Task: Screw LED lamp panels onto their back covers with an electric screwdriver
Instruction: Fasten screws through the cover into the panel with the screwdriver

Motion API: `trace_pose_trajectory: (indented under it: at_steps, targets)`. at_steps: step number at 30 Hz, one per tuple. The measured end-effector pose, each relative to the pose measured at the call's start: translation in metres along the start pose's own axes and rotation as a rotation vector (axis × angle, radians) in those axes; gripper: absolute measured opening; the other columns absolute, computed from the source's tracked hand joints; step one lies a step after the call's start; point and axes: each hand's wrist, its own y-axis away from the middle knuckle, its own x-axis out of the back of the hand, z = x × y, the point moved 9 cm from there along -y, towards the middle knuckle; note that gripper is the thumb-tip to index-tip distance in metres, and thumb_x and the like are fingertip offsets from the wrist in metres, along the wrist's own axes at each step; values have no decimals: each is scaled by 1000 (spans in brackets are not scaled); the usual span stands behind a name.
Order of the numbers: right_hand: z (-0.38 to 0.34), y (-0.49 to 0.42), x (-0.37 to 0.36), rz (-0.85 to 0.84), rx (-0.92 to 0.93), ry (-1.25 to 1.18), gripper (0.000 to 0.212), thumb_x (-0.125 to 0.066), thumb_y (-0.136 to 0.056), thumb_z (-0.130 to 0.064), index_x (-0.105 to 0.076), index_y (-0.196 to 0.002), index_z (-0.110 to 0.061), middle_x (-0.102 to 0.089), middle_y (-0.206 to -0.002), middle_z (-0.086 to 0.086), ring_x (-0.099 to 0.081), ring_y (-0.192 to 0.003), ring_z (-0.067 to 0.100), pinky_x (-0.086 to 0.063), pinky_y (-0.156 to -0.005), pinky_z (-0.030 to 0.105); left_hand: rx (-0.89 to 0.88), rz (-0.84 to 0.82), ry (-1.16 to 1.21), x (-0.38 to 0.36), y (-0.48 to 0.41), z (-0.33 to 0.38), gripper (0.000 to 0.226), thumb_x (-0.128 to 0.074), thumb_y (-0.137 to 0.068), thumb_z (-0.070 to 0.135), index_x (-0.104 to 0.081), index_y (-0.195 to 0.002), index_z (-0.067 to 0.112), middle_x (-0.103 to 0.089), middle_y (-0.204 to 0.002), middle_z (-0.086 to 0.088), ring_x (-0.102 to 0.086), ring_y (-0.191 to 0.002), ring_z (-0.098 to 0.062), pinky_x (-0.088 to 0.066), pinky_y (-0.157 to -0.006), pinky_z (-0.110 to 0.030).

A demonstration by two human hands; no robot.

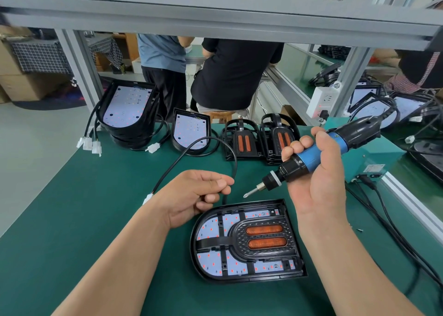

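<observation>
A black lamp assembly (247, 241) lies flat on the green mat (96, 220) in front of me, its white LED panel showing under a black frame with two orange lenses. Its black cable (203, 143) loops up and back. My left hand (199, 196) pinches that cable just above the lamp's upper left edge. My right hand (314, 179) grips a blue and black electric screwdriver (318, 152), tilted, with its bit (250, 192) pointing down-left a little above the lamp's top edge.
A stack of lamp backs with LED panels (129, 109) and a single one (190, 131) stand at the back left. Two black frames with orange lenses (261, 138) sit behind. A teal power box (374, 157) and cords lie right. People work beyond the bench.
</observation>
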Motion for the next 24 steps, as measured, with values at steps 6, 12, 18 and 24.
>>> trace_pose_trajectory:
  at_steps: [6,12,18,24]
  targets:
    - [7,6,-6,35,-5,30,8,-61,-108,-24,-58,-110,-16,-59,-88,-3,-59,-78,14,-55,-86,34,-28,-51,-31,-7,1,3,18,-67,-97,1,-82,-105,7,-75,-96,-13,-46,-55,-5,-33,-41,-12]
    - [13,14,-11,44,0,52,10,-62,-108,-26,-57,-107,-17,-59,-90,-2,-59,-79,13,-55,-87,33,-57,-83,-64,-16,5,7,13,-67,-98,1,-75,-106,6,-75,-95,-15,-46,-54,-5,-33,-40,-12]
    - [14,15,-5,97,2,52,21,-64,-106,-31,-53,-113,-14,-59,-90,-1,-59,-79,15,-55,-87,34,-95,-117,-52,-20,8,12,14,-69,-93,6,-79,-104,8,-75,-96,-15,-46,-55,-5,-32,-41,-12]
    - [9,14,1,149,37,22,34,-65,-105,-36,-49,-125,-14,-58,-88,-2,-58,-79,16,-56,-84,33,-91,-105,-63,-17,10,14,16,-68,-96,2,-80,-99,11,-75,-95,-15,-45,-54,-6,-32,-41,-12]
